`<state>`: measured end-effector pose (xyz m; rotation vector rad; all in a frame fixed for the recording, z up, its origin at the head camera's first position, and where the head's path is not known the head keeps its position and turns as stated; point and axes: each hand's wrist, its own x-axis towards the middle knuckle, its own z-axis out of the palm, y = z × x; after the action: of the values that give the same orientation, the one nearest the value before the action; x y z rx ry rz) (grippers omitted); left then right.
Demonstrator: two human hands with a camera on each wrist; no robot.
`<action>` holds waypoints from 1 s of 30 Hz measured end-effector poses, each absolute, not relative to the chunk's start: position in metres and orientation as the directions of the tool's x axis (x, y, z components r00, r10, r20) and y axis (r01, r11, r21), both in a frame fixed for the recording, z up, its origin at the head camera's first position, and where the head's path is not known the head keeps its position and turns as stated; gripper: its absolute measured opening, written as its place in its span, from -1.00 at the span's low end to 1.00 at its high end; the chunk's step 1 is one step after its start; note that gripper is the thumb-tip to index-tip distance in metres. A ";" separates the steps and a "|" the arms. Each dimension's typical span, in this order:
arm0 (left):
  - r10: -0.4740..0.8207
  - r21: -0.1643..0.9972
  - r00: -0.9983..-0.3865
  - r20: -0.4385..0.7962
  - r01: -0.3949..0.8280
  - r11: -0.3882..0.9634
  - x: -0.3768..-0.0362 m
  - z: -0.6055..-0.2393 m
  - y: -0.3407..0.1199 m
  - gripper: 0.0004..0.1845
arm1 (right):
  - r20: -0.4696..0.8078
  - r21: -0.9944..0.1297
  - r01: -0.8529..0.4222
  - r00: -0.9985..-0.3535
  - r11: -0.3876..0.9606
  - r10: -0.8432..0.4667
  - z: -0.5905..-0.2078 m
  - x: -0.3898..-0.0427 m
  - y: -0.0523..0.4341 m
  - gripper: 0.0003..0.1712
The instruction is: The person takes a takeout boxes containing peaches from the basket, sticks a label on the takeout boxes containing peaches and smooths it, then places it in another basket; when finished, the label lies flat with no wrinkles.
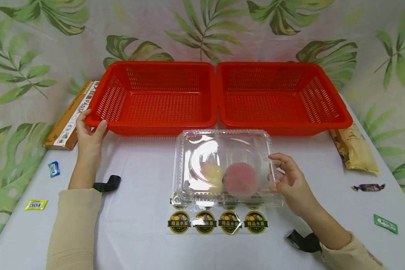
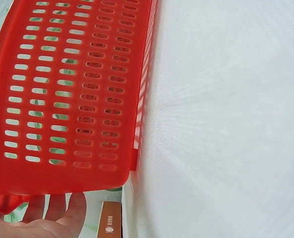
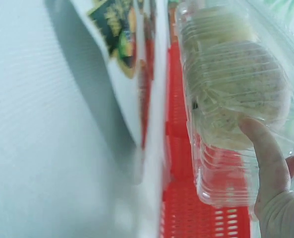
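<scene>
- Head view: the left hand [image 1: 89,133] grips the front left corner of the left red basket [image 1: 155,96], thumb over the rim and fingers curled at the outer wall.
- Head view: the right hand [image 1: 290,183] holds the right side of the clear clamshell box [image 1: 226,168], fingers bent against its wall. The box sits shut near the middle of the table [image 1: 138,232], just in front of the two baskets.
- Head view: a pink peach [image 1: 240,179] lies inside the box, toward its front edge.
- Head view: the right red basket [image 1: 280,95] stands beside the left one at the back of the table, sides touching.
- Head view: a strip of round fruit stickers [image 1: 217,222] lies just in front of the box. A pasta carton [image 1: 69,120] lies at the left edge; a tan packet [image 1: 356,150] lies at the right edge.
- Left wrist view: the slotted basket wall [image 2: 72,94] fills the left half; the fingers [image 2: 62,210] lie under its lower corner, palm open toward the camera.
- Right wrist view: one finger [image 3: 268,158] presses the ribbed box wall [image 3: 221,173]; the fruit [image 3: 236,89] shows through the plastic. The stickers [image 3: 119,42] appear upper left.
</scene>
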<state>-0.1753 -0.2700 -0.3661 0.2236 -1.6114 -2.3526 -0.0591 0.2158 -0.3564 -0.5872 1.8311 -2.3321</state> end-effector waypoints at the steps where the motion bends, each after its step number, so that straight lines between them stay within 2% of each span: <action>1: -0.314 0.931 -0.949 0.031 0.142 -0.337 -0.175 -0.366 -0.270 -0.34 | 0.220 -0.956 -0.134 -0.915 -0.261 -0.337 -0.359 -0.061 0.215 -0.28; 11: -0.312 0.929 -0.950 0.029 0.141 -0.343 -0.175 -0.365 -0.269 -0.34 | 0.128 -0.987 -0.090 -0.942 -0.135 -0.309 -0.373 -0.074 0.207 -0.35; 22: -0.315 0.931 -0.948 0.056 0.164 -0.327 -0.174 -0.365 -0.267 -0.34 | 0.046 -0.994 -0.012 -0.945 -0.105 -0.324 -0.375 -0.085 0.207 -0.40; 25: -0.328 0.935 -0.943 0.050 0.160 -0.318 -0.173 -0.363 -0.265 -0.33 | 0.005 -0.999 0.012 -0.940 -0.049 -0.340 -0.374 -0.086 0.211 -0.38; 30: -0.390 0.988 -0.921 0.012 0.072 -0.140 -0.163 -0.356 -0.259 -0.26 | -0.030 -0.991 -0.014 -0.944 0.130 -0.329 -0.369 -0.083 0.219 -0.34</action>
<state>-0.1628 -0.2587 -0.3563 0.3571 -1.8251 -2.1332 -0.0827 0.2190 -0.3691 -0.3372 2.1657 -1.8961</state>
